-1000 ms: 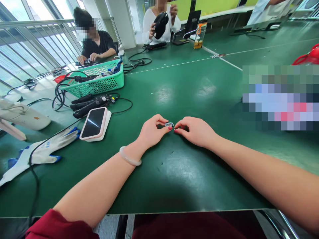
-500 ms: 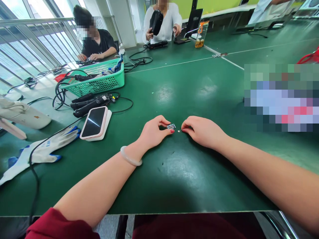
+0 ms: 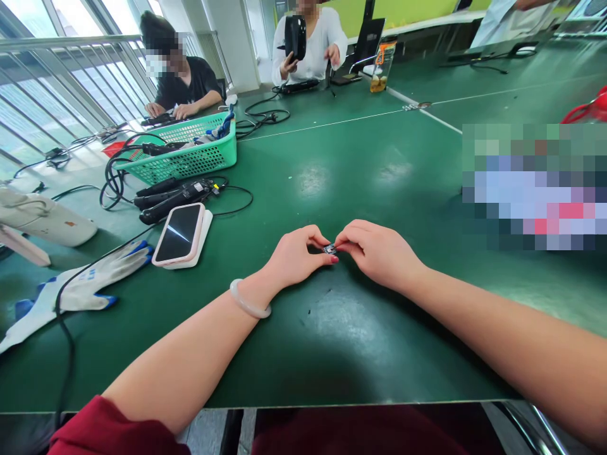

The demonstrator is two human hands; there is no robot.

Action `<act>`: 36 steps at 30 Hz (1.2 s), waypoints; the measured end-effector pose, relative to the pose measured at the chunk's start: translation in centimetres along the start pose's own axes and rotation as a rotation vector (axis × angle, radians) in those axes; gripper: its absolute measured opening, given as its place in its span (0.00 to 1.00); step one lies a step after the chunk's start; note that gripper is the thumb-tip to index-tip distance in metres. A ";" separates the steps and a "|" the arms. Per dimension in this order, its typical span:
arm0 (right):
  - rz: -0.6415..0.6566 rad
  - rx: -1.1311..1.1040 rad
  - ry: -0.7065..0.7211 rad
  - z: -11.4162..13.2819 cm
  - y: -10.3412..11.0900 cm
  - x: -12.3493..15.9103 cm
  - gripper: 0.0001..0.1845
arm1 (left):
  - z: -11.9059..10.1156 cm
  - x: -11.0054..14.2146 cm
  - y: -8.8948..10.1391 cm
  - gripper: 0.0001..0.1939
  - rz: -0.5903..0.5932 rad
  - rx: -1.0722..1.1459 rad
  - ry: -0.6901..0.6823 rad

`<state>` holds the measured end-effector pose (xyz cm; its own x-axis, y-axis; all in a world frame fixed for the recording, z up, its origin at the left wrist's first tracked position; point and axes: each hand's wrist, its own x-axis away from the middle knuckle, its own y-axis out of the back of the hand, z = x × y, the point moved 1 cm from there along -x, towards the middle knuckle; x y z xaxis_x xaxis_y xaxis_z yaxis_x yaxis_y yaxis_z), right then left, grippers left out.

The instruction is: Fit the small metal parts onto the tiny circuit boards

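Observation:
My left hand (image 3: 294,256) pinches a tiny circuit-board part (image 3: 329,249) between thumb and forefinger just above the green table (image 3: 332,328). My right hand (image 3: 377,253) meets it from the right, its fingertips closed on the same part. Whether the right hand also holds a small metal piece is hidden by the fingers. A pale bangle (image 3: 249,300) sits on my left wrist.
A phone (image 3: 177,232) lies on a white pad at left, with black tools and cables (image 3: 165,193), a green basket (image 3: 184,151) and work gloves (image 3: 71,291) beyond. Two other people sit at the far side; one lifts a black device (image 3: 294,36). A drink bottle (image 3: 380,63) stands far back.
My hands were a few centimetres apart half a second ago; now the right fingertips have closed back onto the small part in the left. The far person raised the black device higher.

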<state>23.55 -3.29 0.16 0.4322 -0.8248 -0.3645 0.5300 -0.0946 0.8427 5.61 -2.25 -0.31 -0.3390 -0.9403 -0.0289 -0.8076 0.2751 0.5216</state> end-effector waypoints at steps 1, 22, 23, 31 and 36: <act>0.005 0.006 0.000 0.0 -0.1 0.0 0.10 | 0.0 0.0 0.0 0.14 0.004 0.013 -0.004; -0.019 0.080 -0.036 0.0 0.1 0.3 0.11 | -0.3 -0.3 0.0 0.11 0.017 0.339 0.081; -0.030 0.085 -0.030 0.1 0.0 0.3 0.11 | -0.5 -0.3 -0.1 0.11 0.029 0.408 0.111; -0.027 0.150 0.017 0.6 -0.6 0.2 0.14 | -0.8 -0.1 0.0 0.09 0.111 0.607 0.223; -0.024 0.105 -0.042 -0.3 -0.3 0.2 0.12 | 0.2 -0.8 2.4 0.09 -0.025 0.216 0.118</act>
<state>23.68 -3.21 -0.29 0.3886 -0.8439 -0.3698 0.4596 -0.1704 0.8716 3.78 -0.83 0.80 -0.2688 -0.9609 0.0668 -0.9041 0.2756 0.3267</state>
